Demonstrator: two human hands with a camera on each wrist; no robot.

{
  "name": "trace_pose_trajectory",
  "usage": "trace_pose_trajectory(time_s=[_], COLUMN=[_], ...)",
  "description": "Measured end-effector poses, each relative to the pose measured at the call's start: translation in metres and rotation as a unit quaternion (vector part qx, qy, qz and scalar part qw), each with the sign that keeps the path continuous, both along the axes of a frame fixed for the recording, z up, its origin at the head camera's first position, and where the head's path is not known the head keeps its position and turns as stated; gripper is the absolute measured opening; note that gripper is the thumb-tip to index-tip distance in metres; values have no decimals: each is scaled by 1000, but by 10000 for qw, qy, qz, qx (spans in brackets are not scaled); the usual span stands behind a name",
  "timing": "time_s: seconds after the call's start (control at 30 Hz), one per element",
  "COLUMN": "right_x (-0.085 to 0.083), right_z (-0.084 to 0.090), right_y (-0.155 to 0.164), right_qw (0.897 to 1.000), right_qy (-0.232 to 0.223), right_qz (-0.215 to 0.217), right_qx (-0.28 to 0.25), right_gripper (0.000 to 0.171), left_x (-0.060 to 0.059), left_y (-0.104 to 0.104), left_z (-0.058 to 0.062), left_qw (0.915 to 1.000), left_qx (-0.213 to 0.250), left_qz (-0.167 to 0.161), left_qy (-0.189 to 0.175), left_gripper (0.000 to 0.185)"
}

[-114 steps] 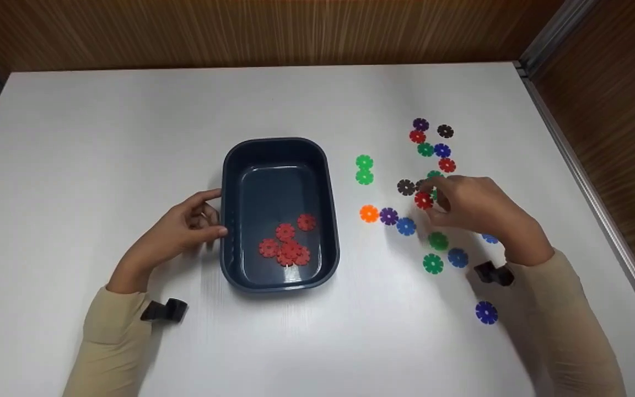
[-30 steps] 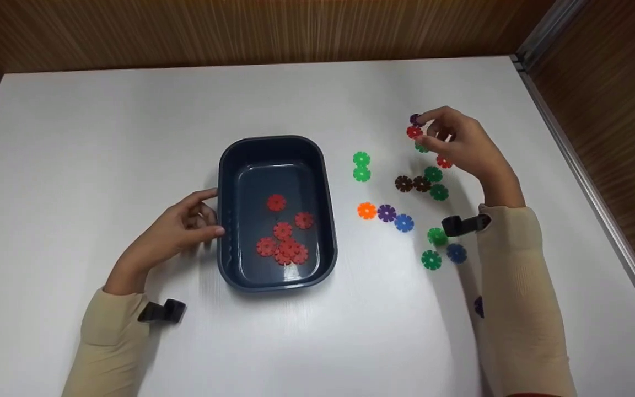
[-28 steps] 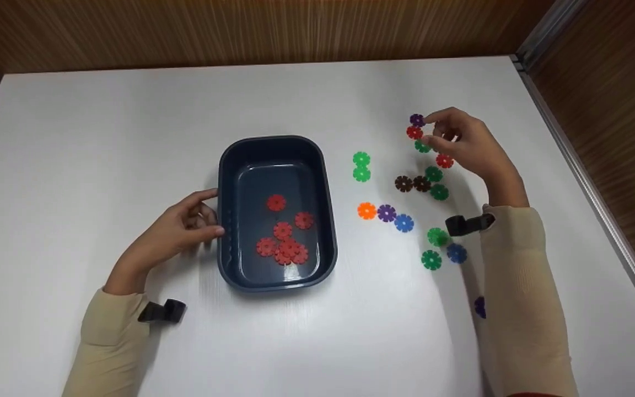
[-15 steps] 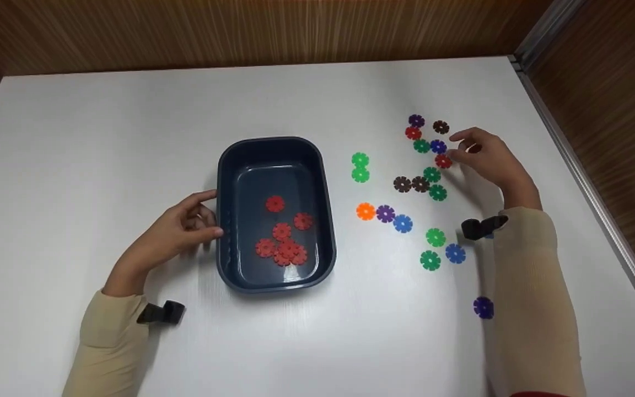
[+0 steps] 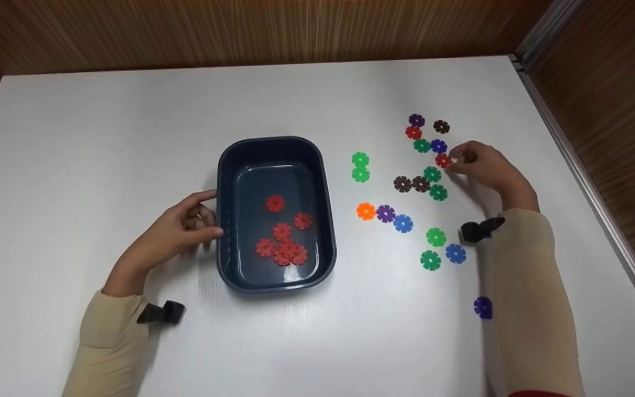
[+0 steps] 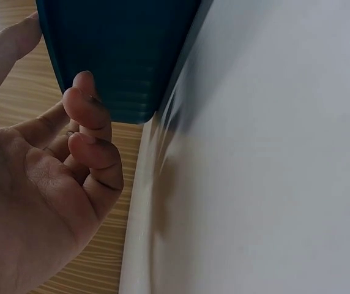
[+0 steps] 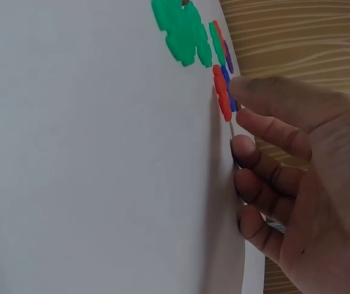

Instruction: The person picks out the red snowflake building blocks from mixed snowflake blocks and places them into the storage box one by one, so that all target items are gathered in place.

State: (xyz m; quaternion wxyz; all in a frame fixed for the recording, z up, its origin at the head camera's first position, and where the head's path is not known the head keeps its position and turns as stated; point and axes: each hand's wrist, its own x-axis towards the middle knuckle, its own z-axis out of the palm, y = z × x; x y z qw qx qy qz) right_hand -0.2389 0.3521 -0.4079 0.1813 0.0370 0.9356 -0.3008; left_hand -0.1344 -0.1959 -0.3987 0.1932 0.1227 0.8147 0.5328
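Observation:
A dark blue-grey rectangular tray (image 5: pixel 275 289) holds several red notched plastic discs (image 5: pixel 281 231). My left hand (image 5: pixel 182 226) touches the tray's left side with thumb and index fingertips. The left wrist view has its other fingers loosely bent beside the tray wall (image 6: pixel 120 67). At the right, my right hand (image 5: pixel 491 168) is low over the table, thumb and index fingertips right at the edge of a red disc (image 5: pixel 443 160). That disc (image 7: pixel 221 95) lies flat on the table in the right wrist view, just beside the fingertips.
Around the right hand lie a blue disc (image 5: pixel 438 146), a brown disc (image 5: pixel 441 127), another red disc (image 5: pixel 413 133) and green discs (image 5: pixel 432 174). Nearer the tray are light green discs (image 5: pixel 360 159) and an orange disc (image 5: pixel 366 211). A wood-grain panel (image 5: pixel 273 33) stands behind the white table (image 5: pixel 102 121).
A red disc has gone from the right hand into the tray. The right hand then reached the upper discs and came down to the red disc. The left hand stays at the tray.

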Motion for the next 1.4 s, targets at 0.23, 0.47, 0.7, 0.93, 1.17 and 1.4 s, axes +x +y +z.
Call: trace_pose_trajectory(time_s=[0.23, 0.47, 0.7, 0.93, 1.17, 1.4], right_x=[-3, -2, -3, -5, -8, -7], right_z=[0, 4, 6, 8, 9, 7], right_y=[-5, -8, -16, -23, -29, -30], right_qw=[9997, 9981, 9926, 9896, 9778, 9730], right_qy=[-175, -263, -1, -83, 191, 331], right_qz=[-24, 107, 371, 428, 755, 873], right_qx=[160, 545, 1157, 1372, 1944, 2111], right_gripper=[50, 50, 44, 51, 54, 53], left_x=[-1, -3, -2, 0, -1, 0], left_y=[-1, 0, 0, 0, 0, 0], left_z=[-1, -3, -3, -3, -4, -4], left_qw=[10000, 10000, 10000, 10000, 10000, 9999], left_qx=[-68, -6, -41, -18, 26, 95], left_qz=[34, -10, 28, 68, 80, 80], left_qy=[-31, 17, 82, 29, -42, 12], left_gripper=[66, 65, 64, 65, 65, 64])
